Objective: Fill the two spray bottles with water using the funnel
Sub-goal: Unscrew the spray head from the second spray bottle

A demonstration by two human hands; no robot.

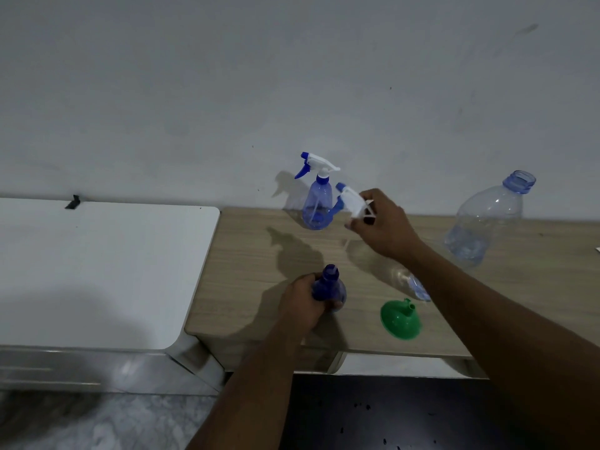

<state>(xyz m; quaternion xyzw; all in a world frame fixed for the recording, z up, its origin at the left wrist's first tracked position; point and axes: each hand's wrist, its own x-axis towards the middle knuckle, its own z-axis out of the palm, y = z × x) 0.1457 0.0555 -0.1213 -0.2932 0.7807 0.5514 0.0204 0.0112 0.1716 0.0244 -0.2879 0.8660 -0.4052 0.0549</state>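
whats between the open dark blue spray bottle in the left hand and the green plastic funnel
Only bare wooden tabletop, in the head view, between the dark blue spray bottle and the green plastic funnel.

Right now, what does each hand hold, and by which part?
The left hand grips the open spray bottle round its body, below the neck. The right hand holds the removed spray head by its rear end.

No legible text, label, brand, number or sign on any surface in view.
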